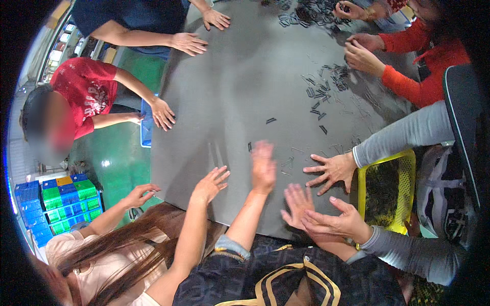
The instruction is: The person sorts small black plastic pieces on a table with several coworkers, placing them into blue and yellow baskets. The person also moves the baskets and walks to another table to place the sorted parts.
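Note:
My left hand (263, 167) is over the grey tabletop (204, 107), blurred, with its fingers stretched out and nothing in it. Beside it lies a small black strip-shaped piece (250, 147). Lower right of it, my right hand (297, 205) has its fingers apart and empty, close to the table's near edge. A co-worker's grey-sleeved hand (338, 218) overlaps my right wrist area; whether they touch I cannot tell. Thin silver wire-like pieces (288, 166) lie between my hands and that co-worker's other, spread hand (331, 171).
A yellow basket (412, 178) of small dark pieces stands at the right. Loose black pieces (321, 92) lie farther off, with a bigger pile (311, 14) at the far edge. Co-workers' hands surround the table, including a left neighbour's hand (210, 184). A blue basket (146, 125) is at the left edge.

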`<state>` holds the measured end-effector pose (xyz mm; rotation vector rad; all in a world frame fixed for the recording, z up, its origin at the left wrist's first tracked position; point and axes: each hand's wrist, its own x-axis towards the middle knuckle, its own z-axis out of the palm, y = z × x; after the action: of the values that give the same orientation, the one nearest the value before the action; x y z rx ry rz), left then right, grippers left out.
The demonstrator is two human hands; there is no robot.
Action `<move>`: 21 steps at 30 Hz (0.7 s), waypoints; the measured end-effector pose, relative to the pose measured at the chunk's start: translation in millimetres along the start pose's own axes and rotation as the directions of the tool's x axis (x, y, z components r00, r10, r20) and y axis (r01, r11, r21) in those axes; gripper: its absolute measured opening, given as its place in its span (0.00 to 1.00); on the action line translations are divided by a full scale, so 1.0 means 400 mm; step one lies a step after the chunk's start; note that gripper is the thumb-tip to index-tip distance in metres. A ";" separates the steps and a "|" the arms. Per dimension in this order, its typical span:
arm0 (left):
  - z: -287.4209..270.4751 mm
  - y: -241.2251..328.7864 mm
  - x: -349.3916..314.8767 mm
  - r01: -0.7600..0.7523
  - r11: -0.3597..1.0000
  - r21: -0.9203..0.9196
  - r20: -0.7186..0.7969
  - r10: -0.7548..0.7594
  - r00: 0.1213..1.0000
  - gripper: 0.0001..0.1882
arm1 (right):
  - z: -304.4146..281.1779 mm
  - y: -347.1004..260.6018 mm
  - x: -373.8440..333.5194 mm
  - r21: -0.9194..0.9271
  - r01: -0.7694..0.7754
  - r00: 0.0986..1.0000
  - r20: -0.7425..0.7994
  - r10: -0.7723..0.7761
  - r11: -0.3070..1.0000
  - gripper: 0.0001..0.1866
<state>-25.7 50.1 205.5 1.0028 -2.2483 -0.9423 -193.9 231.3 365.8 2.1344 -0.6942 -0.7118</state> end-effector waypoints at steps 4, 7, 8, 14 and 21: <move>-0.062 -0.061 -0.118 0.196 0.979 0.054 -0.239 -0.178 0.955 0.25 | 0.034 -0.337 0.328 0.955 -0.269 0.851 0.296 0.434 -0.124 0.39; -0.063 -0.076 -0.121 0.169 0.983 0.078 -0.211 -0.149 0.966 0.26 | 0.120 -0.262 0.414 0.881 -0.442 0.748 0.464 0.475 -0.165 0.40; -0.056 -0.071 -0.103 0.161 0.979 0.126 -0.167 -0.139 0.976 0.26 | 0.151 -0.228 0.412 0.824 -0.541 0.686 0.547 0.480 -0.165 0.41; -0.032 -0.023 0.083 -0.077 0.872 0.483 0.250 -0.053 0.967 0.31 | 0.261 -0.150 0.256 0.435 -0.869 0.313 0.852 0.419 -0.236 0.43; 0.052 -0.071 0.239 -0.019 0.842 0.540 0.134 -0.064 0.989 0.35 | 0.250 -0.254 0.129 0.135 -0.901 -0.072 0.890 0.450 -0.412 0.45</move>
<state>-84.9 -30.2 186.0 1.2237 -2.7108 -0.3875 -201.3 204.5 216.7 1.1144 -3.1072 0.2007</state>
